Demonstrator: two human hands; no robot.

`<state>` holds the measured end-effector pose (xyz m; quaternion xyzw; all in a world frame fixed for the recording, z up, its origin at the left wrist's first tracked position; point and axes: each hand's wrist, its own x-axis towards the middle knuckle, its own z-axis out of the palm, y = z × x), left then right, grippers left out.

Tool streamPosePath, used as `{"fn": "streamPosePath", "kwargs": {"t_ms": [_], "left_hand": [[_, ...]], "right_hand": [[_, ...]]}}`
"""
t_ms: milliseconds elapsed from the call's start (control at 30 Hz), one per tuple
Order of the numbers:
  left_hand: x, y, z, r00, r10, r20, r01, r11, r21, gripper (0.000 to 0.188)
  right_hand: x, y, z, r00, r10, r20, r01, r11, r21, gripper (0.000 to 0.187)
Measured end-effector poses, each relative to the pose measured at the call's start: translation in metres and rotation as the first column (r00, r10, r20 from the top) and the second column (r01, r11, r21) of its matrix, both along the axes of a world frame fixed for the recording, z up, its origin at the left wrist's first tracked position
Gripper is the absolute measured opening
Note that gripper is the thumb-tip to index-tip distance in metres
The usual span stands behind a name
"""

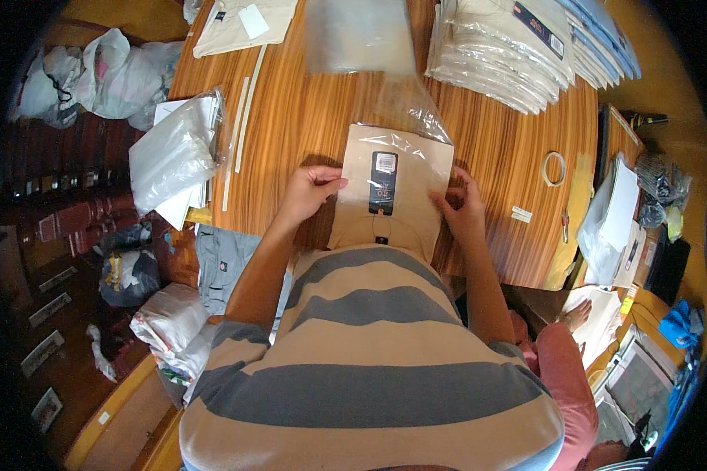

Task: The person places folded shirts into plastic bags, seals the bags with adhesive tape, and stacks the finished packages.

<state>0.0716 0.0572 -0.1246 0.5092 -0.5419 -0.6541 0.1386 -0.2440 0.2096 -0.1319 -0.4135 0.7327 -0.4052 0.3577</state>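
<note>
A folded beige garment (351, 206) lies at the table's near edge, against my striped shirt, with a dark hang tag (382, 184) on top. A clear plastic bag (424, 149) covers it, and a loose see-through flap stretches past its far edge. At the left edge, my left hand (316, 191) pinches the bag and garment between thumb and fingers. On the opposite edge, my right hand (462, 206) has its thumb over the bag's side and its fingers curled; their exact grip is partly hidden.
A tall stack of bagged garments (499, 55) stands far right, beside a tape roll (554, 169). Clear bags (173, 157) lie at the left edge. Another beige garment (271, 20) and a plastic stack (359, 35) lie at the back. Someone else's hand (579, 312) rests on pale cloth at right.
</note>
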Motion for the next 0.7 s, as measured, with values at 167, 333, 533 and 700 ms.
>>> {"fn": "streamPosePath", "kwargs": {"t_ms": [167,333,533,700], "left_hand": [[0.023,0.027,0.01,0.987,-0.113,0.118,0.126,0.987,-0.103,0.029],[0.011,0.03,0.043,0.917,-0.212,0.338,0.398,0.44,-0.805,0.025],[0.011,0.014,0.014,0.883,-0.375,0.283,0.447,0.482,-0.754,0.015],[0.037,0.034,0.022,0.825,-0.508,0.247,0.549,0.621,-0.559,0.014]], "right_hand": [[0.018,0.036,0.018,1.0,-0.01,0.0,0.01,0.996,0.088,0.07],[0.019,0.036,0.021,0.82,0.092,-0.564,-0.231,0.956,-0.179,0.049],[0.013,0.042,-0.005,0.832,0.039,-0.553,-0.183,0.961,-0.208,0.021],[0.032,0.101,-0.024,0.919,0.066,-0.389,-0.159,0.964,-0.213,0.018]]}}
